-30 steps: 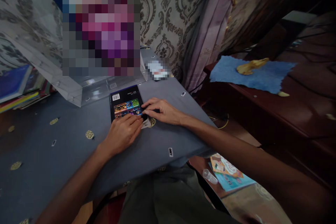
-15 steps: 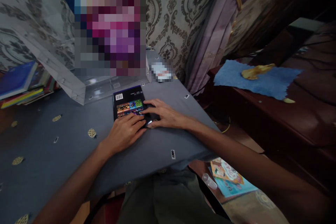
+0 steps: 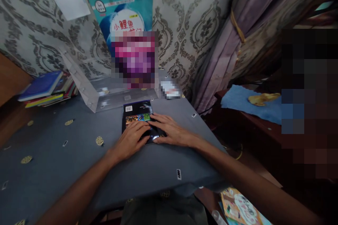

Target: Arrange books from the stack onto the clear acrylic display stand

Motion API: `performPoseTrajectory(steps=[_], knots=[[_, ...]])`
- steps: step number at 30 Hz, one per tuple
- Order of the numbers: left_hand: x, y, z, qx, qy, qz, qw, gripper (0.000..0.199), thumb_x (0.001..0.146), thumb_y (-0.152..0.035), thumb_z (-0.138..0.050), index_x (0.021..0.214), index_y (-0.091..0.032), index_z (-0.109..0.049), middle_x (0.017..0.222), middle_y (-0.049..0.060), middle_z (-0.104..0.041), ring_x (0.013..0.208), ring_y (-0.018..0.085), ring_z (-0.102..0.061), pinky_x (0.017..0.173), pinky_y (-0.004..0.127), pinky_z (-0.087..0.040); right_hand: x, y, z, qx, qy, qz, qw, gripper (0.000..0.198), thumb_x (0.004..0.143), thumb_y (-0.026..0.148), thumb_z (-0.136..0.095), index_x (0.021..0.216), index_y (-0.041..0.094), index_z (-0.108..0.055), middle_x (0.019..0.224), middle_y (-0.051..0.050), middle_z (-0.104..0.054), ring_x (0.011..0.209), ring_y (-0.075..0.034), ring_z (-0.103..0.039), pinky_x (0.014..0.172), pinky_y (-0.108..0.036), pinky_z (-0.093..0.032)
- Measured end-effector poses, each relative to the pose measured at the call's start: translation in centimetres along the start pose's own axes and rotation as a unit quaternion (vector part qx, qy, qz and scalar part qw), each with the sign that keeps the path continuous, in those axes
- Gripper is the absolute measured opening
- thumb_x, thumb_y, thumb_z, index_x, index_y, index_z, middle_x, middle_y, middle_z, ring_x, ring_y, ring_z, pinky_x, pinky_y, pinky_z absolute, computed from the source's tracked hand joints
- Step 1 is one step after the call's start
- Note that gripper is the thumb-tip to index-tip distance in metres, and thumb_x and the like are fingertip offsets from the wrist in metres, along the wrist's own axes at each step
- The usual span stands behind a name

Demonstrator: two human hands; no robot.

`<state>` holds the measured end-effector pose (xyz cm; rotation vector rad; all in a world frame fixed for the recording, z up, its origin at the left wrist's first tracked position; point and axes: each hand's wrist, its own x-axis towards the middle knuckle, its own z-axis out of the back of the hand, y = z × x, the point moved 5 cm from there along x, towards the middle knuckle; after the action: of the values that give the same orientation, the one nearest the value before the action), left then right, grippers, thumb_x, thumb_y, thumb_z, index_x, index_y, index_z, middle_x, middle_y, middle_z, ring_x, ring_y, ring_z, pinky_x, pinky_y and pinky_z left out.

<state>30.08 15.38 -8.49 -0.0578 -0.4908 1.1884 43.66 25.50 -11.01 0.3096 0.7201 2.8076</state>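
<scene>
A dark book [image 3: 139,108] lies flat on the grey patterned tablecloth [image 3: 111,179], its barcode and a strip of small colourful pictures showing. My left hand [image 3: 136,134] rests on its lower left part, fingers stretched out and pointing right. From the right, my right hand [image 3: 169,130] lies across the book's right side with fingers spread. The fingertips of both hands come close together over the cover. Between them a bright glare shows on the book's lower edge. The hands hide much of the lower half.
Behind the book stands a clear acrylic rack [image 3: 92,96] holding upright picture books [image 3: 105,10]. A stack of books [image 3: 50,88] is at the left. A blue cloth [image 3: 235,102] with a yellowish object [image 3: 264,99] covers part of the dark furniture at right. More picture books [image 3: 239,205] lie below.
The camera view has shifted up and left, so the whole scene sits lower and further right, showing more of the upright books. Both hands stay on the dark book.
</scene>
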Motion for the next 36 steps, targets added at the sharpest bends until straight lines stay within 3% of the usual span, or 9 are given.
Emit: performPoseTrajectory(steps=[6, 11, 15, 21, 31, 36], knots=[[0.2, 3.2, -0.4, 0.036, -0.014, 0.04, 0.998, 0.038, 0.1, -0.035, -0.048, 0.134, -0.018, -0.053, 0.14, 0.014, -0.059, 0.132, 0.025, -0.053, 0.112, 0.051, -0.04, 2.1, -0.3, 0.4, -0.045, 0.007, -0.024, 0.999, 0.068, 0.096, 0.052, -0.054, 0.151, 0.013, -0.041, 0.158, -0.02, -0.036, 0.15, -0.031, -0.028, 0.12, -0.055, -0.024], [0.7, 7.6, -0.8, 0.074, -0.008, 0.132, 0.988, 0.047, 0.1, -0.042, -0.043, 0.139, -0.016, -0.051, 0.151, 0.017, -0.048, 0.144, 0.026, -0.041, 0.117, 0.054, -0.031, 5.6, -1.5, 0.4, -0.084, -0.026, -0.054, 0.995, 0.062, 0.097, 0.05, -0.051, 0.148, 0.016, -0.046, 0.157, -0.018, -0.039, 0.148, -0.031, -0.033, 0.118, -0.055, -0.03], [1.0, 9.8, -0.9, 0.093, 0.0, 0.189, 0.978, 0.054, 0.1, -0.048, -0.041, 0.143, -0.015, -0.048, 0.155, 0.019, -0.041, 0.148, 0.03, -0.032, 0.117, 0.057, -0.028, 7.9, -2.3, 0.3, -0.117, -0.04, -0.091, 0.988, 0.061, 0.099, 0.047, -0.049, 0.147, 0.01, -0.046, 0.156, -0.02, -0.04, 0.147, -0.03, -0.033, 0.119, -0.052, -0.028], [1.2, 9.9, -1.0, 0.118, 0.011, 0.191, 0.974, 0.057, 0.1, -0.05, -0.039, 0.144, -0.015, -0.047, 0.156, 0.02, -0.039, 0.149, 0.031, -0.031, 0.117, 0.058, -0.028, 8.6, -2.4, 0.3, -0.148, -0.066, -0.099, 0.982, 0.06, 0.1, 0.048, -0.045, 0.147, 0.01, -0.046, 0.156, -0.017, -0.042, 0.145, -0.029, -0.037, 0.119, -0.049, -0.028], [1.1, 9.2, -1.0, 0.126, 0.017, 0.206, 0.97, 0.056, 0.101, -0.047, -0.039, 0.146, -0.014, -0.045, 0.157, 0.019, -0.038, 0.15, 0.03, -0.029, 0.118, 0.056, -0.027, 7.5, -1.7, -0.7, -0.178, -0.063, -0.083, 0.978, 0.058, 0.103, 0.045, -0.036, 0.15, 0.013, -0.042, 0.158, -0.016, -0.038, 0.149, -0.028, -0.03, 0.12, -0.052, -0.027], [0.6, 8.9, -0.5, 0.152, -0.014, 0.272, 0.95, 0.052, 0.1, -0.043, -0.043, 0.142, -0.014, -0.05, 0.155, 0.021, -0.041, 0.147, 0.035, -0.033, 0.116, 0.055, -0.031, 6.4, -0.4, -1.0, -0.187, -0.056, -0.107, 0.975, 0.056, 0.103, 0.042, -0.036, 0.149, 0.01, -0.044, 0.159, -0.019, -0.035, 0.15, -0.031, -0.027, 0.119, -0.054, -0.027]])
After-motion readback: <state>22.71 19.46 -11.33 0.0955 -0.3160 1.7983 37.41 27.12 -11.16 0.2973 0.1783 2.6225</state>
